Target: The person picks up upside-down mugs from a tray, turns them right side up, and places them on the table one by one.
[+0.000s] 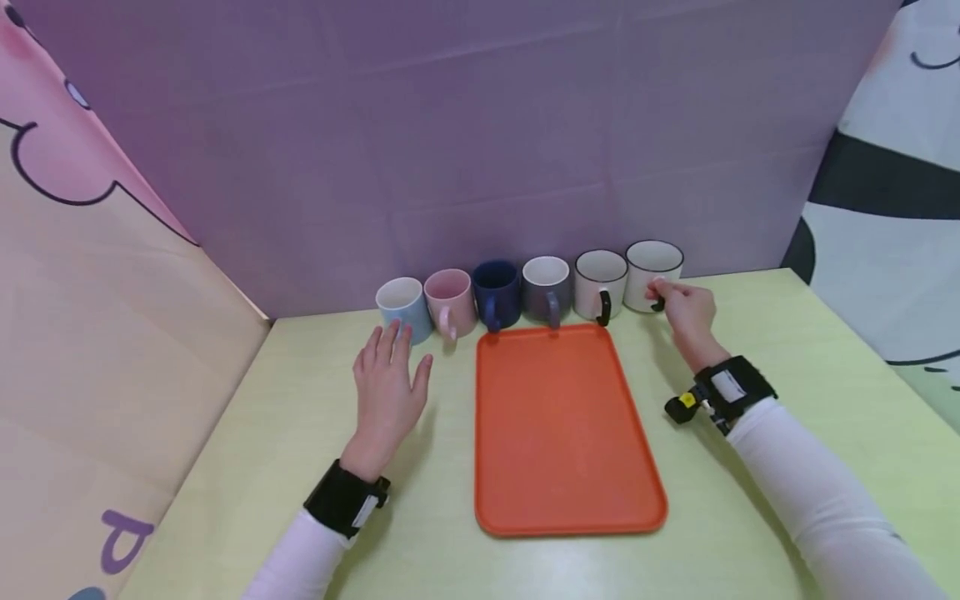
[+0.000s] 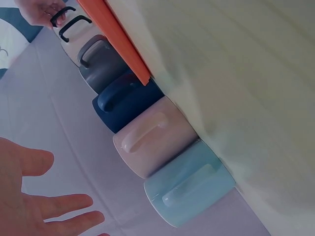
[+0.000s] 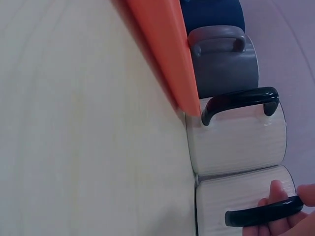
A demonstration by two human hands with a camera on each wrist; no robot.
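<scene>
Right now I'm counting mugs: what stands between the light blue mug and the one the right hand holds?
Head view: pink mug, navy mug, grey mug, white mug.

Right hand (image 3: 290, 221) pinches the white mug's black handle (image 3: 263, 212) beside the orange tray (image 3: 165, 44).

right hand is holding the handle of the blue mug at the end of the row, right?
Not quite: the right hand holds the black handle of the white mug at the row's right end, as the head view shows. The light blue mug sits at the opposite end.
</scene>
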